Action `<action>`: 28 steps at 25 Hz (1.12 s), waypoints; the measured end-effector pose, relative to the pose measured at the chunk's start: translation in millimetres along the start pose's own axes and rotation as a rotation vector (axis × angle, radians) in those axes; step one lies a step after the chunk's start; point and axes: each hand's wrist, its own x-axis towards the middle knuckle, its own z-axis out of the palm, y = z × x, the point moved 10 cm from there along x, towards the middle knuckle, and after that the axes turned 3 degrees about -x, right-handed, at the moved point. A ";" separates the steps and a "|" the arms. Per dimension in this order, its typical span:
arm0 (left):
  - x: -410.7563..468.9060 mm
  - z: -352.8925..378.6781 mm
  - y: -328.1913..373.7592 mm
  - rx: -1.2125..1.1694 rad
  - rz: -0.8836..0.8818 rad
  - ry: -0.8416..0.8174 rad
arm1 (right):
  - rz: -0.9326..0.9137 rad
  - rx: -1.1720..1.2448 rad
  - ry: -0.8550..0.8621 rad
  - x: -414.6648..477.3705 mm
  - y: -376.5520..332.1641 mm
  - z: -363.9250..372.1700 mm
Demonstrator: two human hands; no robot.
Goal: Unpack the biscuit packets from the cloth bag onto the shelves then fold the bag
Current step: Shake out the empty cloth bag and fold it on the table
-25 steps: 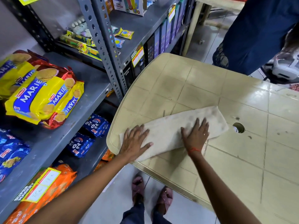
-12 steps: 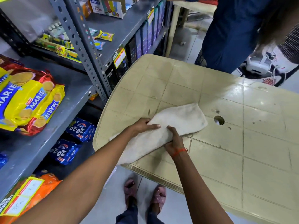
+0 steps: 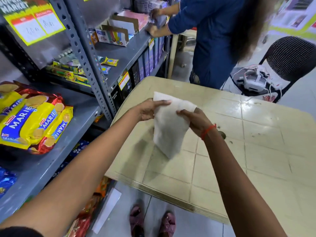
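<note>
Your left hand [image 3: 148, 111] and right hand [image 3: 196, 120] both pinch the folded cloth bag [image 3: 168, 127], held above the table [image 3: 256, 151].

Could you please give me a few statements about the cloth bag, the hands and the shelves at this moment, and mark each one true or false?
1. Both hands hold the cloth bag up off the table. True: the left hand and the right hand grip its upper part and its lower end hangs free.
2. The Marie biscuit packets lie on the table. False: they lie on the grey shelf to the left.
3. The right wrist wears a red thread. True.
4. The bag bulges with packets. False: it hangs flat and looks empty.
5. A black chair stands beyond the table. True.
</note>
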 end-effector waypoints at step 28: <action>-31.7 -47.5 -164.3 0.088 0.000 0.405 | 0.137 -0.488 0.439 -39.8 165.4 -19.1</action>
